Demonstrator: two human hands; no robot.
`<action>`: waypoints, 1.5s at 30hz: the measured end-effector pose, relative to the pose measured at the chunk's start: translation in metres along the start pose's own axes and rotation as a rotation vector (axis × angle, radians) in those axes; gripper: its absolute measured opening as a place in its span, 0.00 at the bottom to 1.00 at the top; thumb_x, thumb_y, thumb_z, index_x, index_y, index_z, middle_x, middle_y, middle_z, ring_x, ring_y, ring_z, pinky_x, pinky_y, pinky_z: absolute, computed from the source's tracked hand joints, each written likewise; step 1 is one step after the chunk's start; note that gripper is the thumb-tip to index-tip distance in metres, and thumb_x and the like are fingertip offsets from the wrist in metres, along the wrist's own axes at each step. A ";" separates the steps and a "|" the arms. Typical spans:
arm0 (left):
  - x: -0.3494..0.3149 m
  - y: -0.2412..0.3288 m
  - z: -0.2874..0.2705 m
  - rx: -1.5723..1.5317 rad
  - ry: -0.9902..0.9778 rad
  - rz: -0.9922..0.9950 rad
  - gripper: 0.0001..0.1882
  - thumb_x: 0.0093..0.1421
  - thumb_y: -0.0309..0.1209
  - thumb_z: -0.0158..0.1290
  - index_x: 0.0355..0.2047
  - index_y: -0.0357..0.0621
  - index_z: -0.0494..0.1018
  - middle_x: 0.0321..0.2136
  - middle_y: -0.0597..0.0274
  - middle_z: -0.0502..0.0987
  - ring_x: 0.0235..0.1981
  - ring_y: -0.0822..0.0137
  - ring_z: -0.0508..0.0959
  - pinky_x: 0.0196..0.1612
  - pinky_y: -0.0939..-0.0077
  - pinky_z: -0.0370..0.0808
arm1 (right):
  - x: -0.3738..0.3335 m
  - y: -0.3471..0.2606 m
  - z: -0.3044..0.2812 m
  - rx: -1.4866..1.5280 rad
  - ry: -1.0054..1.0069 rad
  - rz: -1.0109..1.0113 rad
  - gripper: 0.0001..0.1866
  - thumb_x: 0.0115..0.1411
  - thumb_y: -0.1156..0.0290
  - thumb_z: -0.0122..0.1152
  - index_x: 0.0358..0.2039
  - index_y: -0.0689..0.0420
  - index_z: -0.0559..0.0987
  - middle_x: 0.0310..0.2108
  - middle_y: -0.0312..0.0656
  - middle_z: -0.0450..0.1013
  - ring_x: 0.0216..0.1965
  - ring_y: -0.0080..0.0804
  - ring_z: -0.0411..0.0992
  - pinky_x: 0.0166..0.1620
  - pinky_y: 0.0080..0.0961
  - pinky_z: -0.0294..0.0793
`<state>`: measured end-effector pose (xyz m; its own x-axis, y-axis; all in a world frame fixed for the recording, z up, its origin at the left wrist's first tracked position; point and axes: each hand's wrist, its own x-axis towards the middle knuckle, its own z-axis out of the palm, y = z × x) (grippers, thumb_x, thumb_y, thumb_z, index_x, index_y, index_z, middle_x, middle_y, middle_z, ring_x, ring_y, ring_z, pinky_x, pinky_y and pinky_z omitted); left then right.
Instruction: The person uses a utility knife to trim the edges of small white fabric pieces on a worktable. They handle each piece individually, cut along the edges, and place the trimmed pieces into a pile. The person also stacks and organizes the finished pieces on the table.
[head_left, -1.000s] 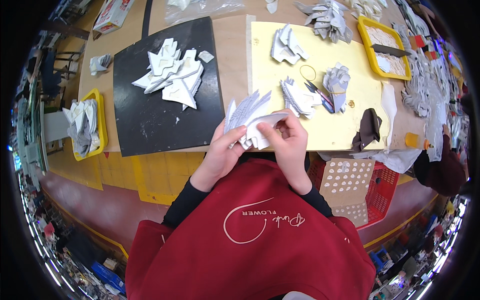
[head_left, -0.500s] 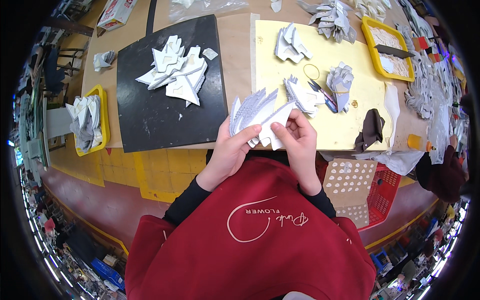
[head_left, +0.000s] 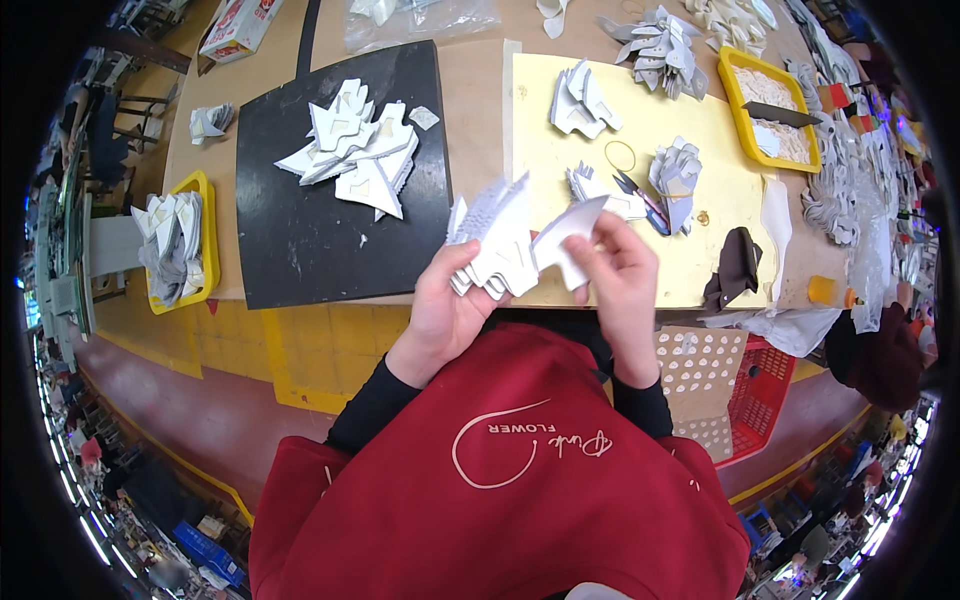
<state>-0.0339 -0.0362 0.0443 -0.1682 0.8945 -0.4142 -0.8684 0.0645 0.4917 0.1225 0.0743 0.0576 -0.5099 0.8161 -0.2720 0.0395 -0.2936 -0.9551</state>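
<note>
— Two hands, both busy. What does the left hand (head_left: pixel 445 310) have?

— Its fingers are clamped on a fanned stack of white cut-out pieces (head_left: pixel 497 240), held up just in front of the near edge of the yellow mat (head_left: pixel 690 260).

— And the right hand (head_left: pixel 622 275)?

— Its fingers are pinched together on a single curved white piece (head_left: pixel 568 232), which touches the right side of the stack, also at the mat's near edge.

— What lies on the yellow mat itself?

— Several small heaps of white pieces, a thin ring (head_left: pixel 620 155) near its middle, and scissors (head_left: pixel 640 195) just beside a grey-white bundle (head_left: pixel 677 172). A dark brown scrap (head_left: pixel 737 265) sits at the mat's near right corner.

— And left of the mat?

— A black mat (head_left: pixel 300 250) on the same surface, with a loose pile of white pieces (head_left: pixel 355 150) on it. Farther left of that, a yellow tray (head_left: pixel 205 240) holds grey-white pieces. Right of the yellow mat, at its far corner, stands another yellow tray (head_left: pixel 745 115).
</note>
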 end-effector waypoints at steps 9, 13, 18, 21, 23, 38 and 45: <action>-0.006 0.015 -0.002 0.068 0.031 0.127 0.33 0.65 0.39 0.42 0.64 0.26 0.55 0.56 0.35 0.70 0.59 0.45 0.72 0.62 0.54 0.71 | 0.097 -0.043 -0.047 -0.562 0.081 -0.304 0.22 0.64 0.74 0.59 0.58 0.65 0.74 0.27 0.33 0.68 0.26 0.17 0.66 0.31 0.17 0.68; -0.006 0.013 0.007 0.122 0.033 0.196 0.30 0.67 0.35 0.42 0.63 0.27 0.55 0.54 0.35 0.72 0.57 0.46 0.74 0.60 0.55 0.73 | 0.137 -0.032 -0.053 -0.965 0.059 -0.546 0.22 0.63 0.71 0.60 0.57 0.61 0.75 0.33 0.36 0.74 0.34 0.21 0.70 0.40 0.20 0.71; -0.009 0.008 0.009 0.112 0.077 0.299 0.28 0.67 0.30 0.44 0.63 0.29 0.55 0.54 0.36 0.72 0.56 0.46 0.75 0.59 0.56 0.74 | 0.090 -0.044 -0.011 -0.716 -0.066 -0.490 0.20 0.63 0.71 0.61 0.55 0.59 0.77 0.39 0.35 0.76 0.39 0.21 0.72 0.44 0.21 0.71; -0.007 0.006 0.006 0.126 0.107 0.286 0.27 0.67 0.28 0.46 0.63 0.30 0.56 0.52 0.42 0.74 0.54 0.53 0.77 0.56 0.60 0.77 | 0.047 -0.032 0.012 -0.433 -0.266 -0.382 0.18 0.58 0.77 0.65 0.50 0.62 0.78 0.35 0.35 0.74 0.33 0.19 0.69 0.40 0.18 0.70; -0.004 0.004 0.007 0.137 0.107 0.276 0.26 0.66 0.27 0.47 0.63 0.31 0.57 0.52 0.45 0.74 0.53 0.56 0.78 0.54 0.62 0.78 | 0.032 -0.023 0.021 -0.398 -0.294 -0.355 0.17 0.58 0.80 0.65 0.48 0.64 0.77 0.35 0.34 0.72 0.34 0.18 0.69 0.40 0.17 0.70; 0.002 0.000 0.010 -0.011 0.050 0.205 0.26 0.65 0.21 0.50 0.62 0.33 0.57 0.56 0.50 0.70 0.56 0.63 0.74 0.57 0.67 0.76 | 0.020 -0.003 0.027 0.001 -0.140 -0.204 0.04 0.61 0.83 0.61 0.37 0.68 0.77 0.33 0.32 0.68 0.33 0.14 0.67 0.37 0.13 0.67; 0.003 -0.001 0.007 0.028 0.076 0.196 0.26 0.65 0.23 0.50 0.62 0.33 0.57 0.55 0.49 0.71 0.54 0.62 0.76 0.53 0.67 0.78 | 0.016 -0.002 0.026 -0.033 -0.111 -0.194 0.05 0.62 0.81 0.61 0.38 0.68 0.78 0.34 0.32 0.70 0.33 0.14 0.67 0.37 0.13 0.67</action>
<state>-0.0304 -0.0304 0.0483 -0.3681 0.8550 -0.3652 -0.8027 -0.0941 0.5888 0.0914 0.0752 0.0578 -0.6017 0.7956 -0.0703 -0.0412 -0.1188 -0.9921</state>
